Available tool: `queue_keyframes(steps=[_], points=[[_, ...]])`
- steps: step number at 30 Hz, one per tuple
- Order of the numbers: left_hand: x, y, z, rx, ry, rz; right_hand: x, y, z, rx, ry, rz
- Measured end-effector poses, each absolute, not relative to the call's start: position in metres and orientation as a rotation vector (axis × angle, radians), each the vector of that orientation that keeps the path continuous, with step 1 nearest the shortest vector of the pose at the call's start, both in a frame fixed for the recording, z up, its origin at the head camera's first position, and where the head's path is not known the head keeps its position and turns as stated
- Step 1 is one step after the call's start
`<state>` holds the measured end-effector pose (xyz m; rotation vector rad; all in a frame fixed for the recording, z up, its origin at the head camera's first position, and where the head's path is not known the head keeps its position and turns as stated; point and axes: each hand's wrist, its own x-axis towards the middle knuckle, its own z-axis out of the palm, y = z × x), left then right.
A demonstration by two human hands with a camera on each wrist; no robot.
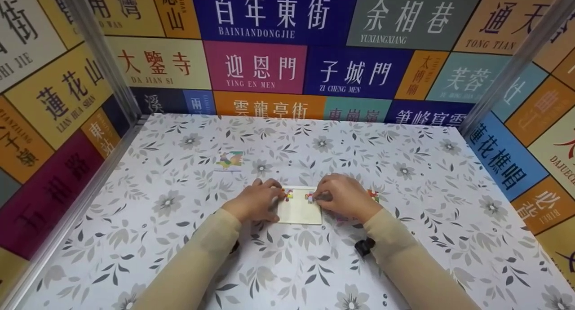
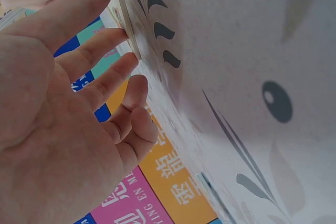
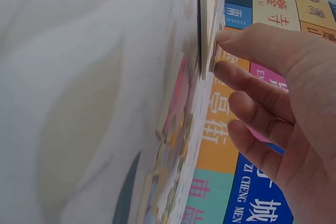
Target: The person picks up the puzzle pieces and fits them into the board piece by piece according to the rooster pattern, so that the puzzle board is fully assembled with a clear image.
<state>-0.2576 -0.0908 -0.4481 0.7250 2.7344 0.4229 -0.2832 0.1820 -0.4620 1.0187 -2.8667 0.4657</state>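
Observation:
A pale, shallow puzzle board (image 1: pixel 300 213) lies flat on the table between the two hands. My left hand (image 1: pixel 258 200) holds its left side, fingertips and thumb against the edge; in the left wrist view the edge of the board (image 2: pixel 126 22) meets those fingers (image 2: pixel 113 38). A colourful jigsaw piece (image 1: pixel 288 194) sits in the board's upper left, close to the left fingertips. With thumb and forefinger my right hand (image 1: pixel 346 195) pinches another jigsaw piece (image 1: pixel 309 197) at the upper right of the board. Its underside is hidden.
Beyond the left hand lies a group of joined-looking colourful pieces (image 1: pixel 230 161). More loose pieces (image 1: pixel 373 194) are partly hidden by the right hand; the right wrist view shows a pink-topped piece (image 3: pixel 174 95) among them. Printed panels (image 1: pixel 258 67) wall the table's back and sides.

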Motion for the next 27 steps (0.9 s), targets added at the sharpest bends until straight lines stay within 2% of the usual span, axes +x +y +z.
queue_keyframes(steps=[27], points=[[-0.260,-0.091,-0.451,0.712,2.732,0.398,-0.294,0.151,-0.463,1.117,-2.814,0.400]])
